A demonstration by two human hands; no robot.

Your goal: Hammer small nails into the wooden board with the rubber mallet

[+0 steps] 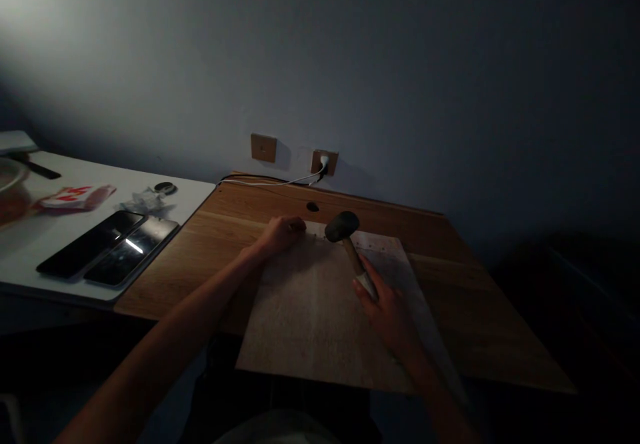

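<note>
A mallet with a dark rounded head (343, 227) and a wooden handle is gripped in my right hand (383, 304). Its head is over the far part of a pale wooden board (320, 304), close to a row of small dark marks or bits along the board's far edge. At the board's far left corner, my left hand (281, 236) has its fingers curled together. What they pinch, if anything, is too small and dark to make out. The board's near edge overhangs the table front.
The board rests on a brown wooden table (475, 317) with a round cable hole (313, 207). On the white table (100, 287) at left lie two phones (90, 244), a red-and-white packet (77, 197) and crumpled clear plastic (146, 201). Cables (270, 183) run to a wall socket (325, 162).
</note>
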